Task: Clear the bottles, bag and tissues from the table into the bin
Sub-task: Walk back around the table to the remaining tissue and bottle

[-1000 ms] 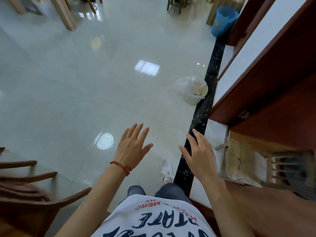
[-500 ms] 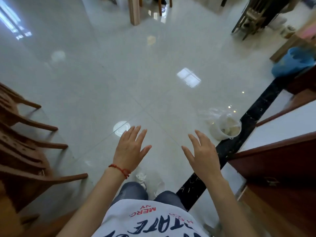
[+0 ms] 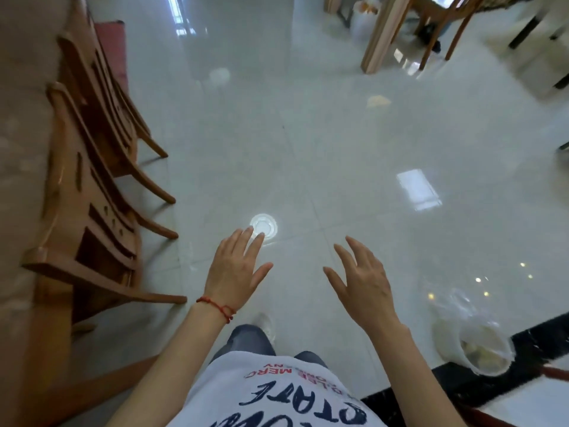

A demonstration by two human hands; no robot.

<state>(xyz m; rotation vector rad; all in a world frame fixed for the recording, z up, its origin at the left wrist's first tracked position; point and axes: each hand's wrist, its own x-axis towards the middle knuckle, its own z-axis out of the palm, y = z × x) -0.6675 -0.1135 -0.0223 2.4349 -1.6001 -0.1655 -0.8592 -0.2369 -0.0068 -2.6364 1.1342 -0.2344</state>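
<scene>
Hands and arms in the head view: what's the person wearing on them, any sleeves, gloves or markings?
Both forearms are bare, with no sleeves or gloves in view. The left hand has a thin red cord bracelet, knotted, round its wrist. The right hand shows no ring, watch or band. Below them is a white T-shirt with dark blue and red lettering.

We see a glossy pale tiled floor (image 3: 308, 134) reflecting ceiling lights, with brown wooden chairs (image 3: 92, 186) at left.
</scene>
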